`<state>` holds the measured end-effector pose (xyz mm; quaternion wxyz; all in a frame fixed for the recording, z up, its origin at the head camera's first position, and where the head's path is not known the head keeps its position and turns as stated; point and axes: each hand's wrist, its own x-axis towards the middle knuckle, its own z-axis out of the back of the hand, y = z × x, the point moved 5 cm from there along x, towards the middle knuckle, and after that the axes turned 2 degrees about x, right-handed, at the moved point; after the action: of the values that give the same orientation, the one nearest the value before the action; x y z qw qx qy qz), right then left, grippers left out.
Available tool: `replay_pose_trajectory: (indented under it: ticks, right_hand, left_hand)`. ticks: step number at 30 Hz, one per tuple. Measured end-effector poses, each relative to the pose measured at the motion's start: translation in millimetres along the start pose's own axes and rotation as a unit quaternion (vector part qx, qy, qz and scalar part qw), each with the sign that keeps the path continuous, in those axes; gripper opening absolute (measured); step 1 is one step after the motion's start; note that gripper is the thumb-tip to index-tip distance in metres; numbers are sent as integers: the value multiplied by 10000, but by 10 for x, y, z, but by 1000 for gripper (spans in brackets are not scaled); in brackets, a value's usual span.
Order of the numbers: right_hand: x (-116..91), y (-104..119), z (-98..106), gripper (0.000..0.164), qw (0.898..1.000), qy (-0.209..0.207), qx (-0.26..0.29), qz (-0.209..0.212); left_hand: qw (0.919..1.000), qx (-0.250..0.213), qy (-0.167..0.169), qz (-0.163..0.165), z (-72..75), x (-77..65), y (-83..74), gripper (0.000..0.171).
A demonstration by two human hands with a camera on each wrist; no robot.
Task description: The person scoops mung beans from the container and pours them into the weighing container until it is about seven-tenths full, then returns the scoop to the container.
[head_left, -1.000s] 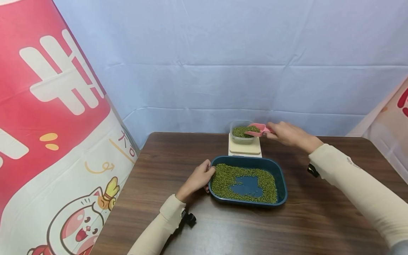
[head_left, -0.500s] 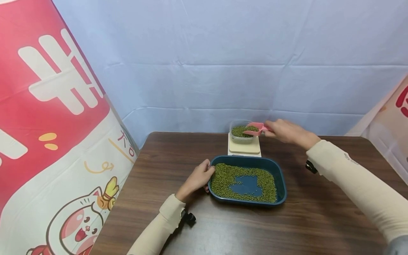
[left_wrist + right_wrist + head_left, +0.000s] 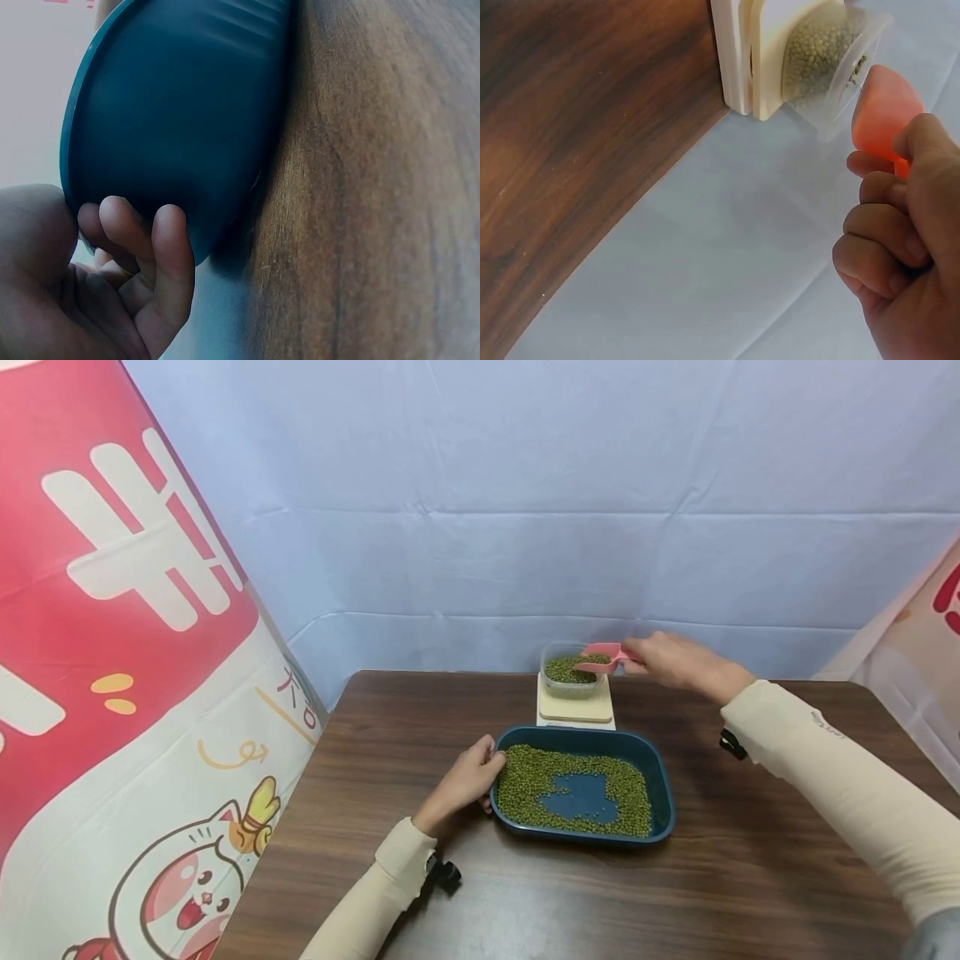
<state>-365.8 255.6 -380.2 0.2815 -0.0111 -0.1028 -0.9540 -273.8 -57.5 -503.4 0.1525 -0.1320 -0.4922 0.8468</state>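
Note:
My left hand (image 3: 467, 775) grips the left rim of a dark blue tray (image 3: 663, 793); in the left wrist view, curled fingers (image 3: 171, 240) press its outer wall. Green mung beans (image 3: 525, 785) cover much of the tray floor, leaving a bare patch in the middle. Toward the back, my right hand (image 3: 671, 660) holds a pink scoop (image 3: 885, 112) by its handle. The scoop has beans in it and overhangs the right rim of a clear plastic container (image 3: 572, 692). More beans lie inside that container, which stands on a cream kitchen scale (image 3: 576, 710).
The brown wooden table (image 3: 420, 710) ends just behind the scale, at a pale cloth backdrop (image 3: 465, 568). A red and white printed banner (image 3: 150, 693) hangs on the left. Tray and scale stand close together, one in front of the other.
My right hand and the scoop have risen slightly over the container, the scoop's mouth still pointing left. The left hand and the tray have stayed put.

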Motion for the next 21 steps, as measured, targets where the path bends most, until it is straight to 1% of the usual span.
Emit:
replay_pose_trajectory:
  ticks: [4, 9, 14, 21]
  right_hand:
    - [11, 29, 47, 13, 10000, 16, -33, 69]
    - [29, 53, 86, 16, 9997, 63, -201, 111]
    - [30, 67, 110, 15, 9995, 144, -261, 119]
    - [13, 96, 169, 14, 9990, 141, -367, 191]
  left_hand:
    - [10000, -6, -16, 15, -3, -4, -6, 23]
    - [10000, -34, -16, 2, -11, -4, -4, 24]
    - [10000, -29, -24, 27, -19, 0, 3, 24]
    - [10000, -21, -33, 30, -22, -3, 2, 24]
